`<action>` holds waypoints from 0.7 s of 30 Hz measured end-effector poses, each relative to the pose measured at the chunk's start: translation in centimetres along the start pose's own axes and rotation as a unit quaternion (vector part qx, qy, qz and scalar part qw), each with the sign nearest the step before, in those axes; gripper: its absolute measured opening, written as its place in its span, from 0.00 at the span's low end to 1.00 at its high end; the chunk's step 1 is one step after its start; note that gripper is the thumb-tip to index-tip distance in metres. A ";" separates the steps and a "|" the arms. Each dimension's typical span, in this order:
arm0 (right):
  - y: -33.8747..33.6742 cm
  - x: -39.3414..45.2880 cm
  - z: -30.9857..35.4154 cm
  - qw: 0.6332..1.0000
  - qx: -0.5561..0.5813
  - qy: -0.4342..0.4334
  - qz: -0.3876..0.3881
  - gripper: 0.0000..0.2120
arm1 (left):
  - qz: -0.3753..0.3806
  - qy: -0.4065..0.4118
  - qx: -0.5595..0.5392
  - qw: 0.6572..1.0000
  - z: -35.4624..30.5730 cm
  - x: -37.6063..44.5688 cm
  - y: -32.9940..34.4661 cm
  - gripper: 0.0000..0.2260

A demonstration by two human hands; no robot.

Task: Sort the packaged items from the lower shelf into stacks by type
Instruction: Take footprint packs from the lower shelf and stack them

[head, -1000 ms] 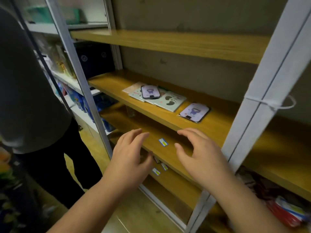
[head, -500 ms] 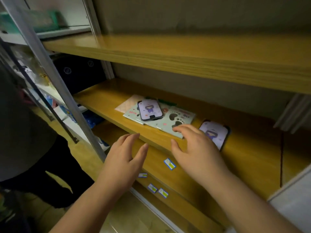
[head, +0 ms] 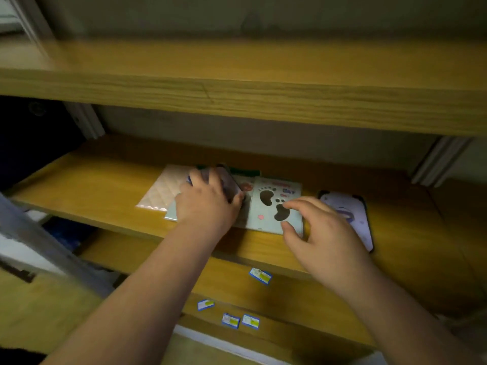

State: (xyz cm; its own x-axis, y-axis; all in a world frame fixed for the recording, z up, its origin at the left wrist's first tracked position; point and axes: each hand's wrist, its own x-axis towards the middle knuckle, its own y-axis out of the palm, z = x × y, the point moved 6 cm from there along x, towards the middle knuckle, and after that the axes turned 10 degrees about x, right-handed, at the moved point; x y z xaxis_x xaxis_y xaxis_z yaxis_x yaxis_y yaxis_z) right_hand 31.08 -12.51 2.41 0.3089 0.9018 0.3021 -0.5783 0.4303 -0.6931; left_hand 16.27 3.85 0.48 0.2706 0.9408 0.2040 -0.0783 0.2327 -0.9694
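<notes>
**Two hands at the packs on the wooden shelf**

In the middle of the frame, flat packs are laid on a wooden shelf (head: 105,185). The left hand (head: 208,204) is laid on a purple pack (head: 229,184), with fingers curled over its far edge and the thumb at its right side, so the pack is gripped. A quilted white pack (head: 163,191) is seen just left of that hand. The right hand (head: 321,233) is held with loose, spread fingers over the corner of a footprint card (head: 274,204), and nothing is gripped. Another purple pack (head: 355,214) is partly hidden behind the right hand. Small labels (head: 260,276) are stuck on the shelf edges lower in the frame.
</notes>
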 end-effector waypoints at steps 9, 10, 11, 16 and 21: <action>2.1 -0.5 0.7 0.998 -0.016 0.050 -0.034 0.17 | 0.034 0.070 -0.129 0.989 4.1 2.1 1.2 0.40; 2.4 -0.5 0.8 0.998 -0.022 0.054 -0.030 0.18 | 0.057 0.071 -0.190 0.978 4.5 2.5 1.3 0.40; 2.6 -0.6 0.8 0.998 -0.025 0.060 -0.028 0.18 | 0.079 0.067 -0.246 0.964 4.8 2.9 1.3 0.40; 2.9 -0.4 0.6 0.990 -0.080 0.112 -0.034 0.22 | 0.072 0.062 -0.448 0.889 6.2 4.0 1.5 0.26; 3.6 0.7 -0.2 0.950 -0.223 0.216 0.019 0.35 | 0.103 0.023 -0.553 0.826 7.9 3.1 3.0 0.20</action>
State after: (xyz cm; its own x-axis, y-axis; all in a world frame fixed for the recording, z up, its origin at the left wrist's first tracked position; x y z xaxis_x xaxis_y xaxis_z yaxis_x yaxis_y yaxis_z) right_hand 29.39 -10.35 0.00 0.6305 0.7751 0.0415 -0.2469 0.2509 -0.9360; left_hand 9.27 9.37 -0.75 0.3989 0.9162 0.0378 0.7909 -0.3229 -0.5198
